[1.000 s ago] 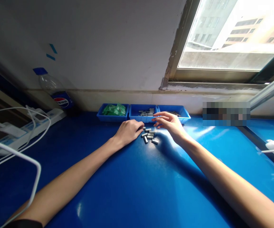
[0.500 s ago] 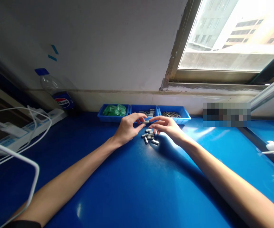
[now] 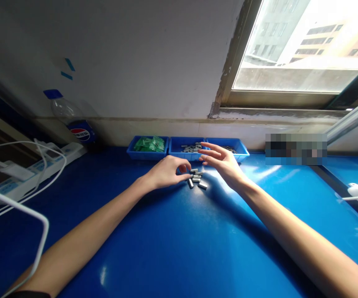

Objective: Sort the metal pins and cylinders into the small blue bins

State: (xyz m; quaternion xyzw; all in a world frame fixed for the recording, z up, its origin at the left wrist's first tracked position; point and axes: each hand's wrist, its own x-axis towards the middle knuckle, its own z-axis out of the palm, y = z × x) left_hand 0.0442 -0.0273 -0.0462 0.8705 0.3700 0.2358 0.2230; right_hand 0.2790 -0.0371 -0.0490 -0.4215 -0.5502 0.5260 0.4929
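Silvery metal pieces by curled left hand, hold unclear; right hand loosely spread

Bottle label: on the bottle standing to my left, by the wall, I see the round Pepsi emblem in red, white and blue.
Emblem lettering: Chinese characters run across it; I read the last two as 可乐, "cola", but the start is too small for me to be sure.
Power strip: I can't make out any print at this size.
Pixelated patch: back right, blurred past my reading.
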